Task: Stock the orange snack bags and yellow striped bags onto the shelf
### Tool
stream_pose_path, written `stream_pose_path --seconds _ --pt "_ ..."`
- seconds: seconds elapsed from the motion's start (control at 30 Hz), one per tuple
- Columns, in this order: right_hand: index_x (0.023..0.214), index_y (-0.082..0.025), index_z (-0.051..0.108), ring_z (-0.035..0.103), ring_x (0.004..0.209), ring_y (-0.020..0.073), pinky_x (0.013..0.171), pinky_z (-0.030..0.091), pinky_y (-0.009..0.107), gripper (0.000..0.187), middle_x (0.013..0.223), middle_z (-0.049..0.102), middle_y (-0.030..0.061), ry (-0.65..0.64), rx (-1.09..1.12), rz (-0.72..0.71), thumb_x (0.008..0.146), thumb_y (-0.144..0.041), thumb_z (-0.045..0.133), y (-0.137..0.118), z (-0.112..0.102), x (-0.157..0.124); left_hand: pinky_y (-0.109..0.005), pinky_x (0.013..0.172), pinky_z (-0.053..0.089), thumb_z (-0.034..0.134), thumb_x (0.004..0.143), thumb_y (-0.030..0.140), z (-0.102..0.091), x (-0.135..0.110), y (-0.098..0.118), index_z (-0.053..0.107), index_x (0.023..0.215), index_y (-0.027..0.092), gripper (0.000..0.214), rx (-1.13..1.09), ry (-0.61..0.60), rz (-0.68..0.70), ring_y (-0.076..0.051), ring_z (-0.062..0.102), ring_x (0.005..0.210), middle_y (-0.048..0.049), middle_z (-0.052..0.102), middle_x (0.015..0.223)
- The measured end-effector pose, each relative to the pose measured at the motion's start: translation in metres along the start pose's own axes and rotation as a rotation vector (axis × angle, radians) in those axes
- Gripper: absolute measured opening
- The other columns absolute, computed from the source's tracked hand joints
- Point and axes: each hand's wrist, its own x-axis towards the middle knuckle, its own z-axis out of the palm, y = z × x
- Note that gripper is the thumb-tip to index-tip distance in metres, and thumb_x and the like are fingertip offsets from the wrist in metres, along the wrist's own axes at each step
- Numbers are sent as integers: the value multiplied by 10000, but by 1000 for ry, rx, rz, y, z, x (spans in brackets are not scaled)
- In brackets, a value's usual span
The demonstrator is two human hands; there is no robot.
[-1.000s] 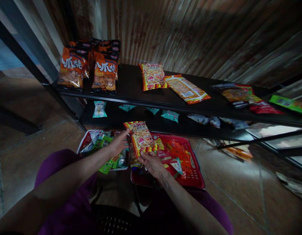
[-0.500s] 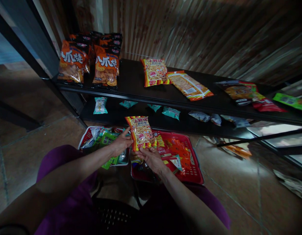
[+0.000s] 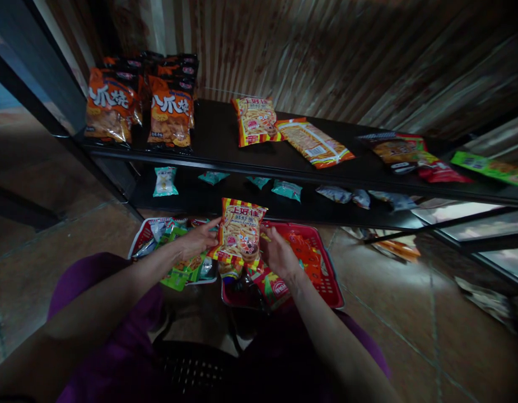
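Observation:
A yellow and red bag of prawn crackers [image 3: 241, 230] is held upright between my hands, above the baskets. My left hand [image 3: 199, 239] grips its left edge, the fingertips partly behind it. My right hand [image 3: 279, 254] is at the bag's right side with fingers curved round that edge. Below it sits a red basket [image 3: 332, 277] with orange and red snack packs. To its left stands a second basket [image 3: 138, 238] holding green packs [image 3: 178, 274]. A similar prawn cracker bag [image 3: 256, 122] leans on the upper shelf, next to a bag lying with its back up [image 3: 315, 144].
On the upper black shelf [image 3: 217, 126], orange snack bags [image 3: 170, 115] stand in rows at the left; mixed packs [image 3: 395, 154] lie at the right. Small teal packs [image 3: 287, 190] lie on the lower shelf. A dark post [image 3: 74, 143] rises at the left. Packets [image 3: 393, 246] lie on the floor.
The prawn cracker bag has turned more upright and tilted the other way. My right hand has moved from its bottom edge up to its right side. The view has shifted slightly.

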Motion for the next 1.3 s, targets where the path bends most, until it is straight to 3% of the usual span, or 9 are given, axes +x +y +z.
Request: stream_pose_path --seconds 0.1,0.2,0.27,0.33,0.47,0.67,0.83,1.17,1.3 --pt "1053 -270 606 665 919 207 838 513 365 387 992 713 23 5 -22 -33 768 -532 619 0 -5 9 -268 715 509 651 656 -55 4 0 -2 200 1469 206 965 16 -16 -44 -168 674 760 -84 710 920" --pt "985 -228 635 664 916 217 870 507 386 321 948 725 34 73 0 -110 733 -415 701 9 -8 23 -262 713 520 677 678 -20 12 -3 -4 347 1405 200 828 -22 75 -45 -155 675 759 -78 705 928" --pt "912 -223 649 671 874 204 849 522 367 263 914 731 18 134 41 -154 681 -298 753 13 -11 31 -296 744 537 693 726 69 16 -7 -5 492 1268 173 588 -65 155 -54 -162 679 788 -86 700 950" --pt "858 -227 651 674 815 184 802 541 340 235 873 734 1 206 85 -175 652 -235 765 14 -17 36 -367 793 543 705 749 155 19 -10 -6 577 1082 124 359 -75 152 -101 -197 688 818 -118 699 945" --pt "840 -223 650 673 780 170 746 555 317 207 845 735 4 291 137 -185 661 -224 752 13 -26 41 -372 870 522 728 732 157 20 -13 -8 582 842 91 194 -42 118 -104 -216 701 823 -158 711 868" --pt "851 -219 654 677 805 182 763 557 330 198 873 734 13 262 135 -183 675 -218 745 18 -24 41 -360 792 558 635 815 156 20 -8 -13 544 817 123 97 8 172 -83 -213 709 769 -133 719 792" --pt "845 -189 667 679 787 175 781 556 308 145 832 735 26 265 146 -120 706 -188 711 16 -21 41 -385 860 532 617 799 79 17 -7 -16 527 840 116 105 -30 199 6 -213 710 768 -126 710 770" --pt "796 -188 662 692 794 206 802 565 345 51 785 737 37 284 105 -73 745 -183 655 16 -16 42 -476 969 455 621 754 26 22 -10 -15 565 950 84 212 -130 89 63 -242 693 872 -120 696 880" --pt "857 -191 662 687 846 188 828 554 312 135 845 738 29 244 119 -112 735 -243 691 13 -12 38 -468 991 446 605 748 -10 23 -11 -18 588 934 94 214 -181 133 55 -192 686 842 -83 687 877"
